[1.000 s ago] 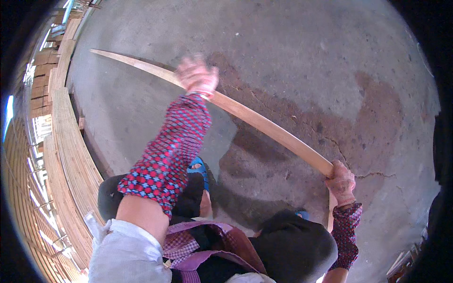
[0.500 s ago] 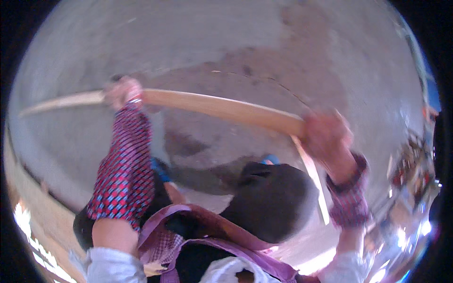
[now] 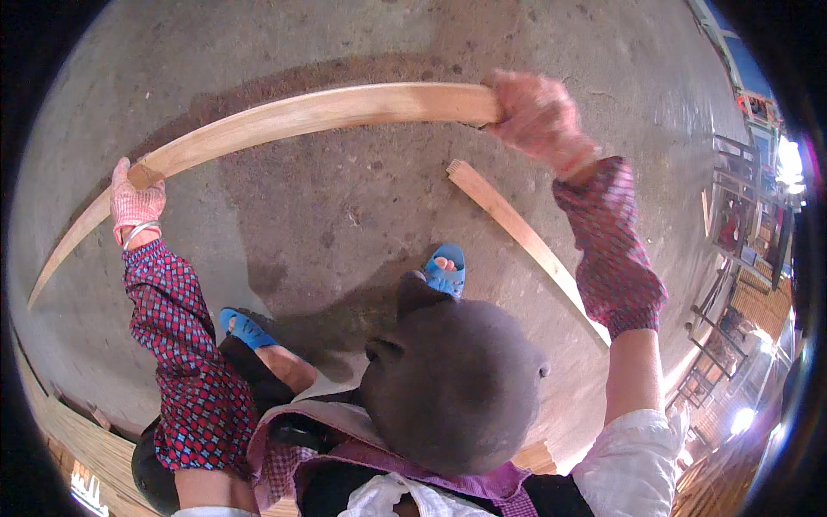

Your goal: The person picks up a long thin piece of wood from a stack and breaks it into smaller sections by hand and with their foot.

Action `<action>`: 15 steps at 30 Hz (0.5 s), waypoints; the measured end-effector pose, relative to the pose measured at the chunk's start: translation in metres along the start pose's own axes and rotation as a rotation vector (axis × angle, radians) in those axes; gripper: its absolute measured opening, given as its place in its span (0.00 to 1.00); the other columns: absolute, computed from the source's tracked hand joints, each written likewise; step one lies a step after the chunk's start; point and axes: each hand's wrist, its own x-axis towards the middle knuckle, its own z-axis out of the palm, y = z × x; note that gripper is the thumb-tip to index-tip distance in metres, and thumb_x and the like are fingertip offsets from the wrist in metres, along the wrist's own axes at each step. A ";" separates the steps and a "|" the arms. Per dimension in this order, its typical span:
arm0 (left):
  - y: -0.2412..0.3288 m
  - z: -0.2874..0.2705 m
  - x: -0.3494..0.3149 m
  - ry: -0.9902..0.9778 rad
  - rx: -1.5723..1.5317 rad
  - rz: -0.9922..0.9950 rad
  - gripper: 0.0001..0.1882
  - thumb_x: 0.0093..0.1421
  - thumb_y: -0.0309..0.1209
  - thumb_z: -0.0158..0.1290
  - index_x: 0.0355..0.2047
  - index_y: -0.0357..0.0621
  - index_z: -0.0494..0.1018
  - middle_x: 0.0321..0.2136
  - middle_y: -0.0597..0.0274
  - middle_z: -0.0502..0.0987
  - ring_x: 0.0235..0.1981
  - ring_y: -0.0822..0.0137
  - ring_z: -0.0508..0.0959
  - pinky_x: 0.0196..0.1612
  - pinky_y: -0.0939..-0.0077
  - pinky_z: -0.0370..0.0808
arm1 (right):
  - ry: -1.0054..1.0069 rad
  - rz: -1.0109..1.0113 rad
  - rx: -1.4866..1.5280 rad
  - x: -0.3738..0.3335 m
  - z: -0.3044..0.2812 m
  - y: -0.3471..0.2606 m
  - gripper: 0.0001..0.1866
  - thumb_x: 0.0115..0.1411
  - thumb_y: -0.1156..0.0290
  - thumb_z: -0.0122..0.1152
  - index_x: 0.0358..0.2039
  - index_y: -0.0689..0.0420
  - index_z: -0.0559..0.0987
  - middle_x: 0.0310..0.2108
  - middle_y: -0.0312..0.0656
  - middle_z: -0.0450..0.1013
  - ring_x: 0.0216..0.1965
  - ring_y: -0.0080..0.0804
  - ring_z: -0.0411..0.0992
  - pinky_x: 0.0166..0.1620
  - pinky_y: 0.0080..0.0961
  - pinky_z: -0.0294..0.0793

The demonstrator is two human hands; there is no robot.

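Note:
A long, pale strip of wood or bamboo (image 3: 319,110) arches over the floor between my two gloved hands. My right hand (image 3: 538,121), blurred by motion, is closed round its right end. My left hand (image 3: 138,196), with a bracelet at the wrist, is closed on the strip at the left, where a squared, browner end shows. Beyond that hand a pale length (image 3: 73,246) runs on down to the left; I cannot tell whether it is a second strip. Another strip (image 3: 517,224) lies slanted on the floor below my right hand, apart from it.
My feet, in blue sandals (image 3: 445,271), are on the stained concrete floor (image 3: 345,224). A dark rounded thing (image 3: 457,388) sits before my lap. Dark frames (image 3: 736,198) and stacked slats (image 3: 758,302) stand at the right; long pale strips (image 3: 95,457) lie at lower left.
My right hand has moved up and left with the strip's end. My left hand has shifted left and slightly down. The strip on the floor shows more fully.

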 end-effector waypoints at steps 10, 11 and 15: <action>-0.076 -0.082 0.046 0.236 0.205 0.108 0.34 0.54 0.36 0.67 0.58 0.39 0.66 0.48 0.57 0.77 0.42 0.59 0.80 0.49 0.65 0.77 | -0.162 -0.010 0.016 -0.061 -0.061 -0.015 0.12 0.52 0.62 0.66 0.35 0.53 0.78 0.28 0.45 0.77 0.31 0.47 0.77 0.33 0.38 0.78; -0.097 -0.043 0.009 0.428 0.066 0.074 0.35 0.52 0.35 0.68 0.58 0.39 0.66 0.48 0.58 0.78 0.43 0.59 0.80 0.49 0.67 0.77 | -0.143 0.003 -0.007 -0.080 -0.075 -0.008 0.12 0.51 0.64 0.67 0.34 0.54 0.78 0.28 0.46 0.77 0.30 0.47 0.76 0.33 0.37 0.77; -0.059 -0.068 0.019 0.564 0.272 -0.023 0.35 0.50 0.39 0.70 0.54 0.38 0.70 0.43 0.58 0.81 0.42 0.61 0.81 0.48 0.62 0.79 | -0.019 0.060 0.010 -0.138 -0.058 0.110 0.17 0.47 0.68 0.65 0.40 0.55 0.77 0.27 0.50 0.72 0.32 0.44 0.76 0.35 0.38 0.74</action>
